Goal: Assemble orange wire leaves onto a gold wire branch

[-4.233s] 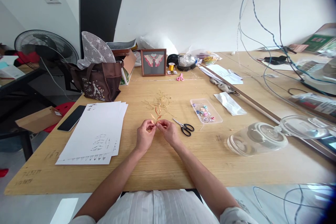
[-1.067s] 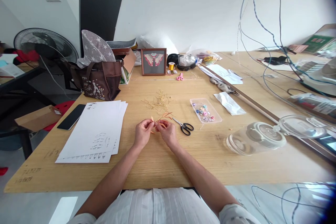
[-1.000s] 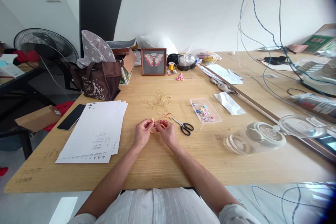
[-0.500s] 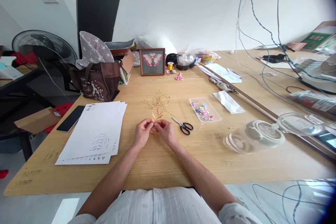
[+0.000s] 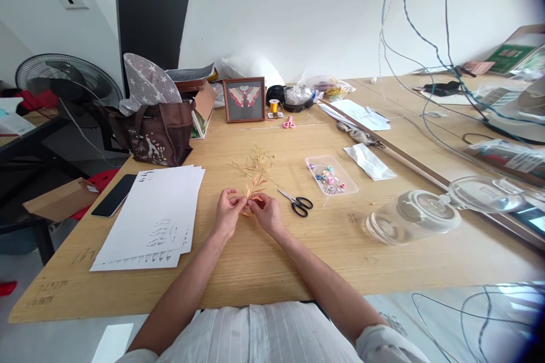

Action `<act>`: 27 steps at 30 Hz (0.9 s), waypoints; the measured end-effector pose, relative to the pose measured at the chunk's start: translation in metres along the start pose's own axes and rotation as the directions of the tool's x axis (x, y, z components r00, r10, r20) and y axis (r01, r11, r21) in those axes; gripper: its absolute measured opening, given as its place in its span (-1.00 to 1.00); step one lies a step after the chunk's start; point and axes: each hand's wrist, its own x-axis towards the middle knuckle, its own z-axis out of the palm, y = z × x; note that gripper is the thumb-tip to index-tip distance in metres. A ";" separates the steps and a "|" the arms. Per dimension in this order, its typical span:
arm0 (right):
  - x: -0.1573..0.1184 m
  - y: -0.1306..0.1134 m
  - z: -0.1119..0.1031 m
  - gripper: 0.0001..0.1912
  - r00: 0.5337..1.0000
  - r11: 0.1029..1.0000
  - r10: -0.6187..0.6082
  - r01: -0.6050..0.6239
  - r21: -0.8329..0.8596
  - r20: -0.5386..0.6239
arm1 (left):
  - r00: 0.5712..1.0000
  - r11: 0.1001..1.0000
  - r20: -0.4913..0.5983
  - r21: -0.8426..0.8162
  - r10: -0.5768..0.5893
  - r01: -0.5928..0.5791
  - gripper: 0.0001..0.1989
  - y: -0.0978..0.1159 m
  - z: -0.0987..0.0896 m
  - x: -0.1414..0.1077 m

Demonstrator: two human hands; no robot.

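Observation:
An orange leafy sprig (image 5: 256, 184) is pinched between both hands above the table. My left hand (image 5: 227, 213) holds it from the left with thumb and forefinger together. From the right, my right hand (image 5: 267, 212) grips it too, and the fingertips of both hands nearly touch. Just beyond the sprig lies a tangle of thin gold wire sprigs (image 5: 255, 162). Black-handled scissors (image 5: 298, 203) rest to the right of my right hand, blades toward the sprig. A clear tray (image 5: 351, 186) with several coloured beads or spools sits farther right.
White paper sheets (image 5: 149, 210) and a phone (image 5: 114, 195) lie left. A clear lidded jar (image 5: 411, 218) stands right. Behind are a brown bag (image 5: 164, 133), a framed picture (image 5: 244, 100), yellow thread (image 5: 273, 105), pink scissors (image 5: 288, 122) and a white packet (image 5: 369, 162).
The camera view has shifted slightly. Both hands stay at the sprig, with the fingers slightly changed in pose and the sprig tilted a little differently.

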 end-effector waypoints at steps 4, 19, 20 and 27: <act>-0.001 -0.004 0.000 -0.80 0.999 0.998 -0.011 0.008 0.065 0.043 | 0.994 0.991 0.021 -0.076 -0.108 0.109 -0.46 0.004 -0.002 0.000; 0.001 -0.003 0.002 -0.80 0.992 0.938 0.039 -0.078 0.337 0.122 | 0.996 0.995 0.069 0.081 -0.061 0.056 -0.77 -0.001 -0.001 -0.001; 0.002 -0.002 0.001 -0.79 0.993 0.930 0.032 -0.071 0.360 0.115 | 0.997 0.991 0.070 0.133 -0.020 0.011 -0.76 -0.001 0.000 -0.003; 0.003 -0.005 -0.004 -0.77 0.997 0.941 0.041 -0.062 0.334 0.069 | 0.991 0.987 0.128 0.158 -0.045 0.024 -0.79 0.001 0.005 -0.005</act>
